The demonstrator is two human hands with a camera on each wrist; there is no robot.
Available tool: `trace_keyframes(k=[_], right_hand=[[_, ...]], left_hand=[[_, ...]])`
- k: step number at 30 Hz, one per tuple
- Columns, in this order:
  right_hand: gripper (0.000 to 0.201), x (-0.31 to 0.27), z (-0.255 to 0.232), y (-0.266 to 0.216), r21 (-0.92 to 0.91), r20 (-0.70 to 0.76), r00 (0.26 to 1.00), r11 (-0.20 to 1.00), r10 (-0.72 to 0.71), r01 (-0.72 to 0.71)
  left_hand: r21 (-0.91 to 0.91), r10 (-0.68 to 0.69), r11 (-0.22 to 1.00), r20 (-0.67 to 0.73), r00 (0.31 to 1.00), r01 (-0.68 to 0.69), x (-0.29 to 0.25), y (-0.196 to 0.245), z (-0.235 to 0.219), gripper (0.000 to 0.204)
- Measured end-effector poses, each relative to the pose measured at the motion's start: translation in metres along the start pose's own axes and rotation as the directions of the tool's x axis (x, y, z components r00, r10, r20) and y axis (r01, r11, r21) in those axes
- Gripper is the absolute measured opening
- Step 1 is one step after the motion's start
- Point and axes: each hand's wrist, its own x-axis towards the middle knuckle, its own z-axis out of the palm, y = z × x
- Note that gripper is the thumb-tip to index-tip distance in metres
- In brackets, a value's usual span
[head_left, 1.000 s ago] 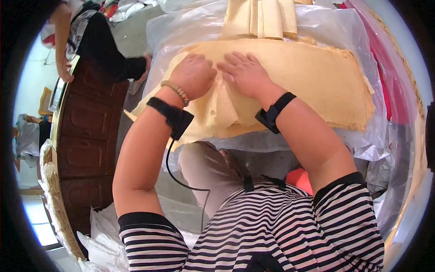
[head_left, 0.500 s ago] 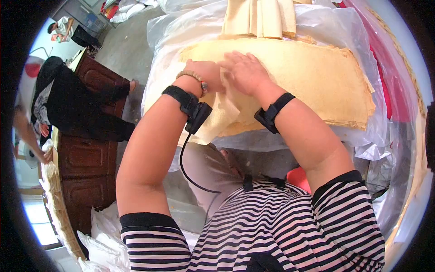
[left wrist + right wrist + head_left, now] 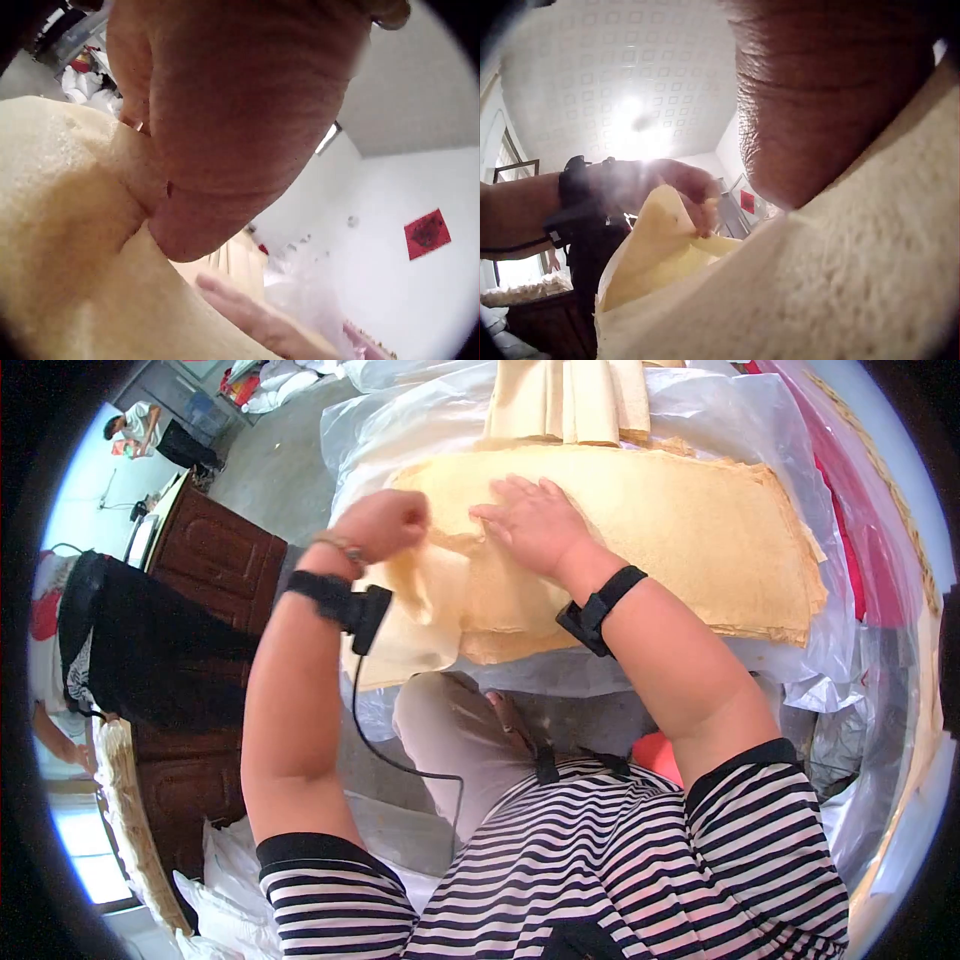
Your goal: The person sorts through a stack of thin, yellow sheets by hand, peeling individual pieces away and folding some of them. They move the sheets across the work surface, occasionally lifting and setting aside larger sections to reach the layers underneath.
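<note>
A stack of thin yellow sheets [image 3: 700,540], which look like tofu skin, lies spread before me in the head view. My left hand [image 3: 382,525] pinches the top sheet [image 3: 430,645] and holds its left part raised in a fold. In the left wrist view the thumb and curled fingers of the left hand [image 3: 232,135] grip the sheet [image 3: 60,225]. The right hand [image 3: 540,528] rests on the stack with fingers spread. From the right wrist, the lifted sheet [image 3: 656,259] rises to a peak under the left hand [image 3: 667,184].
Folded yellow sheets [image 3: 570,400] lie beyond the stack. Clear plastic [image 3: 720,410] spreads under everything. On the left stand a dark wooden cabinet [image 3: 215,550] and a person in black trousers [image 3: 140,645]; another person [image 3: 150,430] stands farther back.
My left hand went right toward the right hand, then back left, drawing the sheet's fold with it. The right hand barely moved. The person at the left moved along the cabinet.
</note>
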Motion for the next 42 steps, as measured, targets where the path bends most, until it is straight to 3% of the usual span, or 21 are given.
trace_keyframes(k=[2, 4, 6, 8, 10, 11, 13, 15, 16, 17, 19, 22, 23, 26, 29, 32, 35, 38, 41, 42], right_hand=[[0.038, 0.000, 0.001, -0.002, 0.016, -0.017, 1.000, 1.000, 0.000, 0.000], [0.038, -0.002, 0.004, 0.003, 0.035, -0.055, 0.998, 0.999, -0.017, 0.019], [0.038, -0.001, 0.004, 0.003, 0.052, -0.047, 0.999, 0.998, -0.019, 0.022], [0.038, -0.002, 0.004, 0.002, 0.058, -0.044, 0.999, 0.998, -0.022, 0.025], [0.038, -0.001, 0.003, 0.003, 0.053, -0.047, 0.998, 0.998, -0.029, 0.032], [0.041, 0.000, 0.002, 0.003, 0.239, 0.015, 0.998, 0.970, -0.053, 0.048], [0.049, 0.007, -0.004, 0.006, 0.571, 0.122, 0.984, 0.820, -0.130, 0.037], [0.058, -0.013, -0.030, -0.020, 0.867, 0.095, 0.985, 0.498, -0.141, -0.013], [0.063, -0.029, -0.039, -0.033, 0.955, 0.079, 0.986, 0.293, -0.145, -0.034], [0.066, -0.040, -0.035, -0.036, 0.983, 0.071, 0.990, 0.175, -0.125, -0.049], [0.071, -0.058, -0.024, -0.034, 0.995, 0.067, 0.994, -0.071, -0.086, -0.073], [0.071, -0.082, -0.034, -0.019, 0.974, 0.183, 0.944, -0.080, -0.274, -0.212], [0.060, -0.086, -0.042, -0.016, 0.964, 0.218, 0.944, -0.095, -0.249, -0.248], [0.046, -0.078, -0.041, 0.003, 0.903, 0.429, 0.901, 0.000, 0.060, -0.430], [0.048, -0.101, -0.052, 0.005, 0.920, 0.354, 0.921, -0.236, 0.162, -0.312], [0.054, -0.127, -0.066, 0.025, 0.762, 0.349, 0.934, -0.601, 0.070, -0.240], [0.063, -0.141, -0.090, 0.031, 0.583, 0.360, 0.933, -0.780, -0.002, -0.227], [0.074, -0.148, -0.063, 0.044, 0.655, 0.502, 0.865, -0.667, 0.030, -0.356], [0.078, -0.165, -0.049, 0.035, 0.614, 0.461, 0.883, -0.686, -0.090, -0.390], [0.083, -0.171, -0.050, 0.032, 0.627, 0.453, 0.890, -0.694, -0.044, -0.354]], left_hand=[[-0.174, -0.004, 0.984, -0.245, 0.969, -0.040, -0.023, -0.033, -0.018, 0.011], [-0.237, -0.080, 0.971, -0.386, 0.919, -0.015, -0.061, -0.019, -0.053, 0.010], [-0.185, -0.066, 0.982, -0.516, 0.854, -0.036, -0.092, -0.019, -0.088, 0.011], [-0.021, 0.028, 0.998, -0.628, 0.778, -0.053, -0.120, -0.017, -0.138, 0.016], [0.150, 0.089, 0.988, -0.716, 0.692, 0.029, -0.147, -0.008, -0.186, 0.014], [0.222, 0.115, 0.971, -0.760, 0.640, 0.089, -0.161, 0.011, -0.210, 0.011], [0.349, 0.195, 0.912, -0.828, 0.525, 0.213, -0.180, 0.073, -0.258, 0.009], [0.383, 0.258, 0.865, -0.893, 0.369, 0.324, -0.180, 0.131, -0.277, 0.011], [0.365, 0.277, 0.855, -0.922, 0.270, 0.369, -0.175, 0.162, -0.278, 0.011], [0.368, 0.304, 0.852, -0.927, 0.221, 0.372, -0.169, 0.181, -0.277, 0.011], [0.399, 0.341, 0.849, -0.915, 0.216, 0.348, -0.161, 0.189, -0.285, 0.010], [0.427, 0.362, 0.844, -0.900, 0.243, 0.325, -0.141, 0.193, -0.295, 0.010], [0.432, 0.362, 0.844, -0.896, 0.258, 0.318, -0.134, 0.191, -0.298, 0.010], [0.445, 0.354, 0.844, -0.882, 0.311, 0.301, -0.110, 0.183, -0.309, 0.010], [0.452, 0.344, 0.846, -0.867, 0.360, 0.281, -0.089, 0.179, -0.313, 0.010], [0.452, 0.331, 0.852, -0.856, 0.397, 0.265, -0.070, 0.176, -0.316, 0.011], [0.461, 0.329, 0.854, -0.838, 0.436, 0.242, -0.049, 0.175, -0.318, 0.012], [0.469, 0.332, 0.857, -0.821, 0.465, 0.215, -0.027, 0.177, -0.322, 0.013], [0.489, 0.347, 0.850, -0.801, 0.488, 0.197, -0.002, 0.174, -0.328, 0.015], [0.501, 0.356, 0.844, -0.789, 0.500, 0.189, 0.006, 0.172, -0.329, 0.015]])
